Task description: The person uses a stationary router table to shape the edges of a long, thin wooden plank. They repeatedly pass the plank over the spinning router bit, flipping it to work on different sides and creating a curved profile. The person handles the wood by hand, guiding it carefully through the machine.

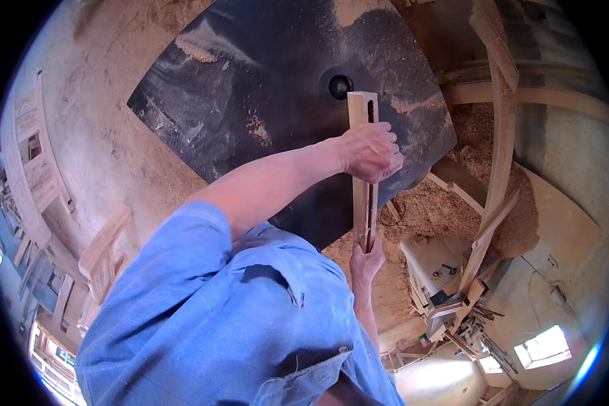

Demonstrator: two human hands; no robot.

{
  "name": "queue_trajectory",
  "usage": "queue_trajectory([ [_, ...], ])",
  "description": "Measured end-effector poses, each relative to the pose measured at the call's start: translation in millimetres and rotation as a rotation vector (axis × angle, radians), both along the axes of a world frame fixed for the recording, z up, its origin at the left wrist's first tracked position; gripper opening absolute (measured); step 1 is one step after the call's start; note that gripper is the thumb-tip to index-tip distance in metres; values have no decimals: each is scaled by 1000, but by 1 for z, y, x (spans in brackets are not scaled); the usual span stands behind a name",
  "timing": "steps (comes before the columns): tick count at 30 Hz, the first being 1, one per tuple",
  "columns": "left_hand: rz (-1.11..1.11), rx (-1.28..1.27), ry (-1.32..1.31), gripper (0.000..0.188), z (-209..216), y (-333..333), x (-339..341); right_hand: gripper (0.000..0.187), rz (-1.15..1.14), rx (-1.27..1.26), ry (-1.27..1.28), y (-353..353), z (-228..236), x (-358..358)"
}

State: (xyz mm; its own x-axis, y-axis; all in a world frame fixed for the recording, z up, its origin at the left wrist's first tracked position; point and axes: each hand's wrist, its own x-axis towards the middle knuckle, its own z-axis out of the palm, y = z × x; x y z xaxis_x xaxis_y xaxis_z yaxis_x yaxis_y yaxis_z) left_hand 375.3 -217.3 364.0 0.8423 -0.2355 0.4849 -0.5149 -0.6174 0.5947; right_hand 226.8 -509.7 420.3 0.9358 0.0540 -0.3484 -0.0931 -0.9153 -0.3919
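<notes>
A long pale wooden piece (362, 203) with narrow slots cut along its right-hand face reaches over the edge of a black machine table (277, 101). My left hand (372, 152) crosses from the left and wraps round its upper part, knuckles up. Lower down, past the table's edge, my right hand (367, 260) grips the near end of the same piece. The far end of the wood lies beside a dark round spindle (340, 86) in a circular recess in the tabletop; whether they touch I cannot tell.
Sawdust patches lie on the tabletop. To the right, a large sawdust heap (480, 149) spreads under a long leaning board (501, 135). Tools and wood offcuts crowd a stand (446, 271) at the lower right. Wooden frames (37, 155) stand at the far left.
</notes>
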Motion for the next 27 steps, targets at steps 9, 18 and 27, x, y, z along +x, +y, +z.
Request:
queue_trajectory([
  [9,34,23,35,20,1,12,5,42,-12,-32,62,16,0,0],
  [18,-21,63,12,21,1,-3,-5,30,-69,43,-23,10,0,-13],
  [27,26,40,29,19,3,4,-9,37,28,6,-14,24,14,-2],
])
